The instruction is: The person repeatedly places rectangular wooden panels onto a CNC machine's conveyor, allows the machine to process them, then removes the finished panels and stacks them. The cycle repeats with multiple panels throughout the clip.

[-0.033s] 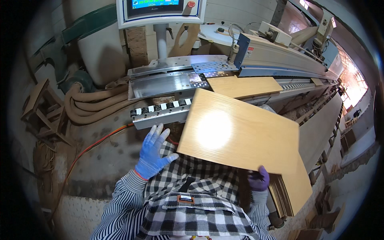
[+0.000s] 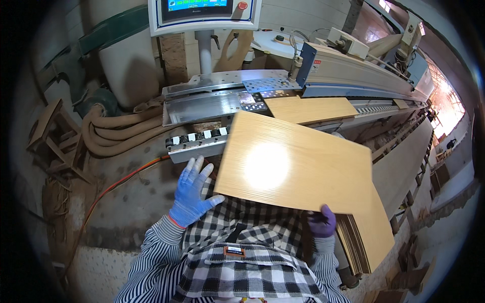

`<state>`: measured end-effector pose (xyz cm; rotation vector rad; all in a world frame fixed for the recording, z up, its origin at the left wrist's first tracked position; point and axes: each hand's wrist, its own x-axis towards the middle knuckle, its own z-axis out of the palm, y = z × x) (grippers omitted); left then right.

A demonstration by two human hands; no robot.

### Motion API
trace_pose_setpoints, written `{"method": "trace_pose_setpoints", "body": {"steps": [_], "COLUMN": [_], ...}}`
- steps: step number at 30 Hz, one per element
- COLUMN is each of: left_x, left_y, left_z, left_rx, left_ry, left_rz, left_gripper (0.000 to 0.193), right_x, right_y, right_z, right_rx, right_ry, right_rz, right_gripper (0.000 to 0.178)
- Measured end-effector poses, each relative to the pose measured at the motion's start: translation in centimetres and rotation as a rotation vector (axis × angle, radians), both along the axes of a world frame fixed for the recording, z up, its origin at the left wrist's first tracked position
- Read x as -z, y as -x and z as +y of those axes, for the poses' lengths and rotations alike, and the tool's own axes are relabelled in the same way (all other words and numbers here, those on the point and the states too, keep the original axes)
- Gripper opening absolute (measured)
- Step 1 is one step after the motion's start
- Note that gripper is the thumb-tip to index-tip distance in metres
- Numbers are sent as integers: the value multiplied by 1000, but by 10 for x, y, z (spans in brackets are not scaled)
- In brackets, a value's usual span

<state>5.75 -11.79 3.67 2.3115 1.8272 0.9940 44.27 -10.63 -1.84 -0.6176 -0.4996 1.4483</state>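
Note:
A rectangular light wood-grain board (image 2: pixel 323 174) is held tilted in front of me, with a bright glare on its face. My right hand (image 2: pixel 322 222), in a purple glove, grips its near edge toward the right; the thumb shows, the other fingers are partly hidden. My left hand (image 2: pixel 190 194), in a blue glove with pale fingertips, is spread wide beside the board's near left corner. Its thumb tip is close to that corner, and I cannot tell whether they touch. Behind and below the board on the right lies a stack of similar boards (image 2: pixel 381 235).
Beyond the board runs a long machine with a metal table (image 2: pixel 202 108), a roller rail (image 2: pixel 199 146) and another wooden panel (image 2: pixel 313 108) on its track. A control screen (image 2: pixel 197 6) stands above. Thick hoses (image 2: pixel 116 134), an orange cable (image 2: pixel 121 181) and a wooden stool (image 2: pixel 55 141) are at left.
The board has shifted a little to the left, with my right hand moving along with it. Its left corner is now nearer my left hand, which has hardly moved.

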Motion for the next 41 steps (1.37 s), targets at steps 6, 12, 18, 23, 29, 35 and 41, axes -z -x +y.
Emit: {"method": "trace_pose_setpoints", "body": {"steps": [6, 12, 18, 23, 29, 35, 41], "left_x": [10, 24, 26, 29, 30, 29, 32], "left_y": [48, 95, 119, 130, 131, 125, 132], "left_z": [-22, -21, 20, 71, 82, 87, 86], "left_rx": [-223, -329, -432, -477, -472, -487, -471], "left_ry": [-147, -71, -76, -35, -30, 2, 12], "left_rz": [157, 30, 45, 51, 69, 94, 74], "left_gripper": [76, 70, 69, 70, 72, 70, 72], "right_x": [-25, 3, -6, -11, 30, 80, 64], "right_y": [111, 174, 202, 159, 111, 69, 69], "right_z": [60, 118, 162, 171, 163, 134, 88], "right_rx": [-403, -652, -709, -567, -519, -203, -259], "right_ry": [15, 65, 177, 144, 146, -79, -169], "right_rz": [-38, 41, 82, 178, -176, -1115, -1103], "right_gripper": [21, 28, 37, 64, 56, 50, 81]}}
